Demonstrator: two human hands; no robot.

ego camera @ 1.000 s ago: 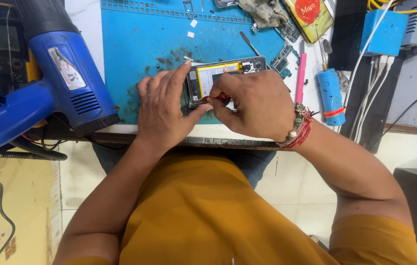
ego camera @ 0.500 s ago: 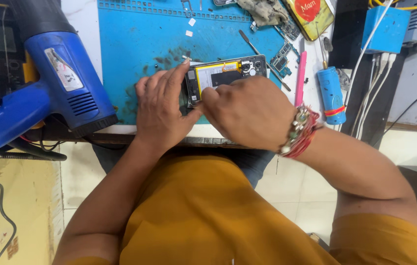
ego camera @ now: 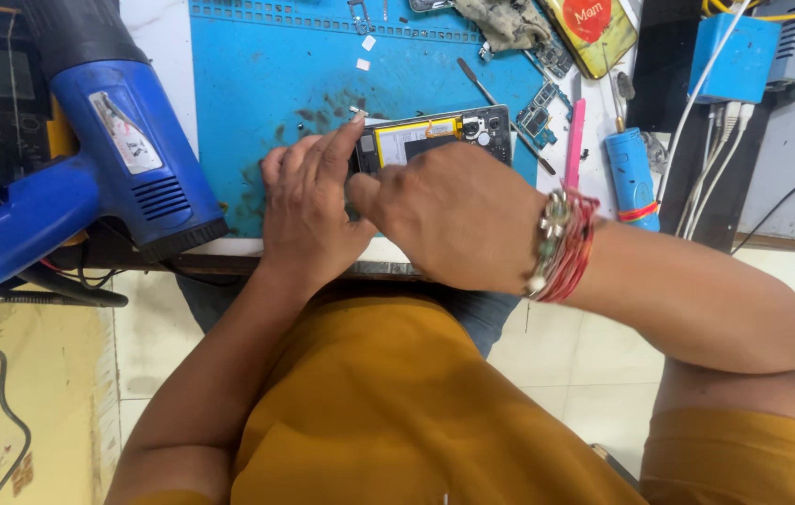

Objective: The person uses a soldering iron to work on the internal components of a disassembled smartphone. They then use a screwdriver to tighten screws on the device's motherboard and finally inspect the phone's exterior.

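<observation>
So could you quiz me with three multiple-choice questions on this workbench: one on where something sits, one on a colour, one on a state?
1. Where is the blue heat gun?
A. left of the mat
B. right of the mat
C. on the opened phone

2. What colour is the work mat?
A. green
B. blue
C. red

3. In what state is the phone?
A. closed
B. boxed
C. opened, insides showing

Answers:
1. A, it lies at the mat's left edge.
2. B, its surface is blue.
3. C, the left hand and right hand rest on it, its inner parts bare.

A phone-repair workshop, plainly: blue work mat (ego camera: 266, 84) strewn with screws; heat gun (ego camera: 107, 159) at the bench edge; loose circuit boards (ego camera: 537, 117); opened phone (ego camera: 435, 136); cables (ego camera: 715, 140).
</observation>
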